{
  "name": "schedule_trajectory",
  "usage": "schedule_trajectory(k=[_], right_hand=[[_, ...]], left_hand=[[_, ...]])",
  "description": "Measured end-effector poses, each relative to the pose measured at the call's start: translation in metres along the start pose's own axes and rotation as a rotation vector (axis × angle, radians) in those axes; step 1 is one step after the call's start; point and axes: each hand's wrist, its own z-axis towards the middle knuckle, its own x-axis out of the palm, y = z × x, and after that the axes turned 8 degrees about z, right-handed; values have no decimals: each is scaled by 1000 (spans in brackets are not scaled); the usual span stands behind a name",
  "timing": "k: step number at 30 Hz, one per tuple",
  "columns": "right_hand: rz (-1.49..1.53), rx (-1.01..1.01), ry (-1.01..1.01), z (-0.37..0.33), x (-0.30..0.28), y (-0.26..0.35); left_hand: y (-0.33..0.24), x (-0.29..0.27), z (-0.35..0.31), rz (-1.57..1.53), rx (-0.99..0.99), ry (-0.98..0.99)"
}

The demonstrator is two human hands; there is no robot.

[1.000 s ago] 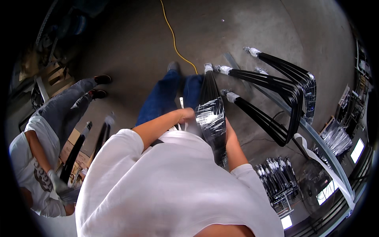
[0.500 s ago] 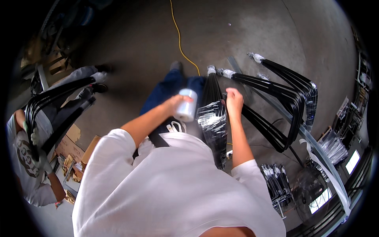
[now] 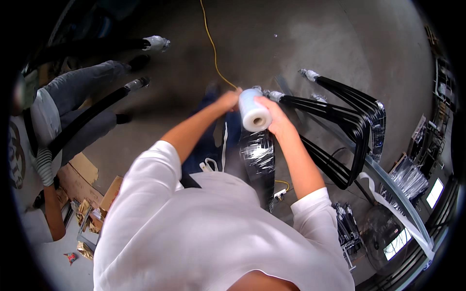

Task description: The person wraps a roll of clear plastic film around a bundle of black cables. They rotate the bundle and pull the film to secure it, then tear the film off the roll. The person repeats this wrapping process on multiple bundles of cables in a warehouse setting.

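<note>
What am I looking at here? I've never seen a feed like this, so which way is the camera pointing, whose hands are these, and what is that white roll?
The view comes from a wide fisheye camera on the person's head, looking straight down, so edges bend near the rim. The white shirt at the bottom is the wearer's own. Their left hand and right hand together hold a white roll of clear stretch film above a bundle of black metal frames partly wrapped in shiny film. More black frames lean to the right. A yellow cable runs across the concrete floor. At left is another person holding long black pieces.
</note>
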Motion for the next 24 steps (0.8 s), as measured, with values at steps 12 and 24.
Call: schedule_trajectory(k=[12, 24], right_hand=[[163, 6, -78, -10, -66, 44], [429, -70, -270, -48, -121, -11]], left_hand=[[7, 43, 33, 70, 132, 630], [-15, 58, 56, 545, 323, 523]])
